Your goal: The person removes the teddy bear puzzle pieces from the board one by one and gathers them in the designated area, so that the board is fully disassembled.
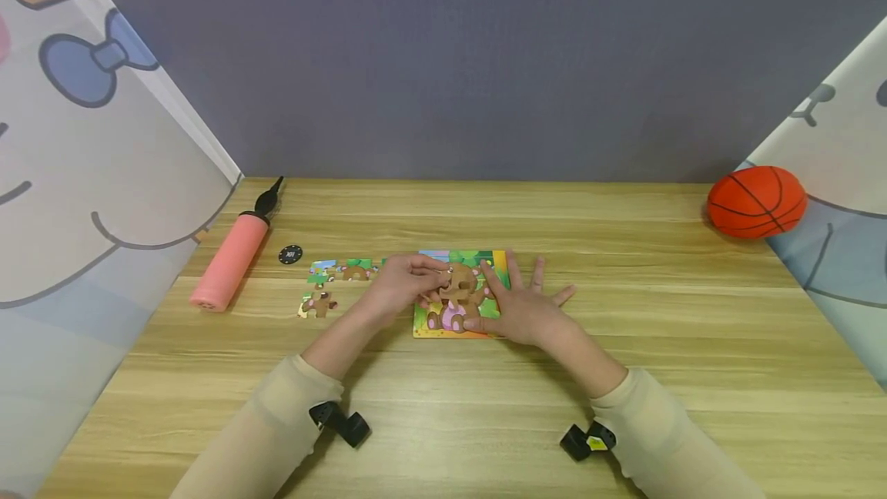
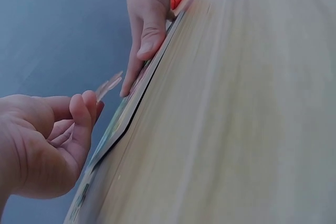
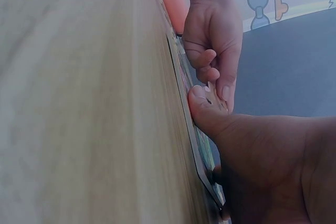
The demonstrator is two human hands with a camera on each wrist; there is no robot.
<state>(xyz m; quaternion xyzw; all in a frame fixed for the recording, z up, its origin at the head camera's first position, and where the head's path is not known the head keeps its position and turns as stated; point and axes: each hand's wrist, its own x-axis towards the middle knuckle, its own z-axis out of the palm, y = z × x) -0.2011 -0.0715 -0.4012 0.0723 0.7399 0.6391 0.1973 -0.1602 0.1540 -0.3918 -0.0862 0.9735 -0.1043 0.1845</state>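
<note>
Wooden worktop, grey wall behind | my left hand pinches a puzzle piece by its edge, over the puzzle board | right hand flat, fingers spread, steadying board | piece looks light, thin, stiff; edge pinch suits | loose pieces, pink pump left; basketball far right.

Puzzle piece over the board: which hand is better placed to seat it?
Left. The left hand already pinches the small cardboard puzzle piece above the colourful bear puzzle board. The right hand lies flat with fingers spread on the board, steadying it on the wooden table.
</note>
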